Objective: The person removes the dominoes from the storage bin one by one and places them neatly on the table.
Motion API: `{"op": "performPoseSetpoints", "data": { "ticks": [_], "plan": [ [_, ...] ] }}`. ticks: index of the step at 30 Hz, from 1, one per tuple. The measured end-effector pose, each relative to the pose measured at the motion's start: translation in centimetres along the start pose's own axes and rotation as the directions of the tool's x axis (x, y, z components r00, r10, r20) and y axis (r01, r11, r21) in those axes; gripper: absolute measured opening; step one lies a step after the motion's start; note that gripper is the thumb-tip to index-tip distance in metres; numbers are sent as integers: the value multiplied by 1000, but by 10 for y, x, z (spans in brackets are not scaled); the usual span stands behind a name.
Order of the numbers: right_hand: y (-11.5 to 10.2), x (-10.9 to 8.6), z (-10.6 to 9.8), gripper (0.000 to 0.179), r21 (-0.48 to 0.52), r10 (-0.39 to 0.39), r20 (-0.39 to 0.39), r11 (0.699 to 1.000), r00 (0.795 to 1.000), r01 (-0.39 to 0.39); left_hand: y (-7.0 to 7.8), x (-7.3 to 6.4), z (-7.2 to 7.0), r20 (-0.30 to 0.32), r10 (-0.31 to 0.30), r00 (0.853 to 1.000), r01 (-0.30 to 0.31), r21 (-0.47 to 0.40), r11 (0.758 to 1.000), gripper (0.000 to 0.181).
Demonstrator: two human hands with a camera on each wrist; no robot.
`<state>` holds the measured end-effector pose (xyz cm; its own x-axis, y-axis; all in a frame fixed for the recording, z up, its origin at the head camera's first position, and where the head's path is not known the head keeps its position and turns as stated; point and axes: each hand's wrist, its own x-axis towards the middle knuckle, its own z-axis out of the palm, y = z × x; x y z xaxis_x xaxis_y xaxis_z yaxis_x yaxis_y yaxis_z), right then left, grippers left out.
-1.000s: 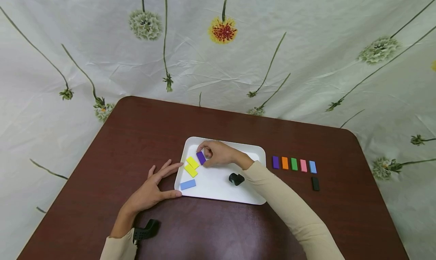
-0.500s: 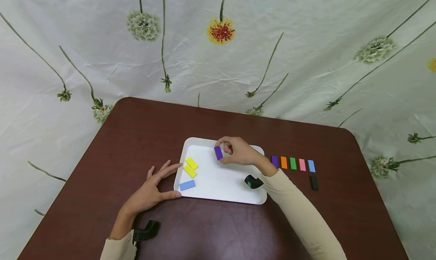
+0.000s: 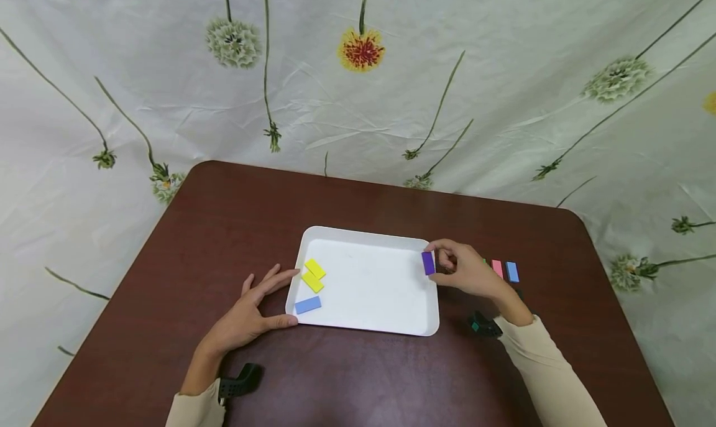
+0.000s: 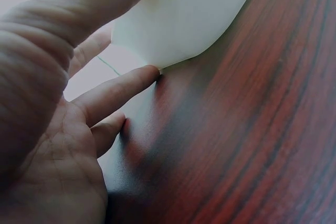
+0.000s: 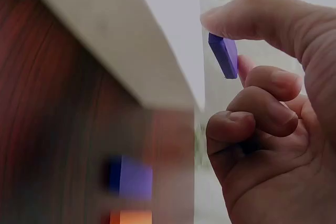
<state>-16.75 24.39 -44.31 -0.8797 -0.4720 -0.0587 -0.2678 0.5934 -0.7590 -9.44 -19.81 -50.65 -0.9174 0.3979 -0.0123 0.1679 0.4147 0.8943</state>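
Head view has the right hand (image 3: pixel 467 271) pinching a purple block (image 3: pixel 427 263), thumb at one end and a fingertip at the other, so yeah, that grip is clamped on it. Treat the white tray (image 3: pixel 366 281) as a clock with 12 at the far edge, and the block is at about 3, lined up with the rim on that side. The right wrist view shows it held up off the table (image 3: pixel 335 377), with the other fingers curled in toward the palm.

Left hand (image 3: pixel 240 318) is at 8 to 9 o'clock, fingers spread apart, a fingertip and the thumb at the tray's rim.

Inside the tray, two yellow blocks (image 3: pixel 312 282) lie against each other, slightly offset, near 9, and a light blue block (image 3: pixel 308 304) sits at about 8. Out past 3 there's a pink block (image 3: pixel 497 269) beside another blue block (image 3: pixel 512 271). Right wrist view also catches a second purple block (image 5: pixel 136 178) and an orange block (image 5: pixel 136 217) on the table, both pretty blurry.

From where I'm standing, the sleeves (image 3: pixel 548 365) are beige, and a flower-print sheet (image 3: pixel 358 116) hangs out beyond 12.
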Motion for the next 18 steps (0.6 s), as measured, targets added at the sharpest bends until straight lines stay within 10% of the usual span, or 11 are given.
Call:
{"op": "performPoseSetpoints", "data": {
  "ticks": [18],
  "plan": [
    [68,-97,-43,41,-88,172,-103,980,980,-181,-1,0,0,-3,14,1000,-14,-7,1000,82]
  ]
}}
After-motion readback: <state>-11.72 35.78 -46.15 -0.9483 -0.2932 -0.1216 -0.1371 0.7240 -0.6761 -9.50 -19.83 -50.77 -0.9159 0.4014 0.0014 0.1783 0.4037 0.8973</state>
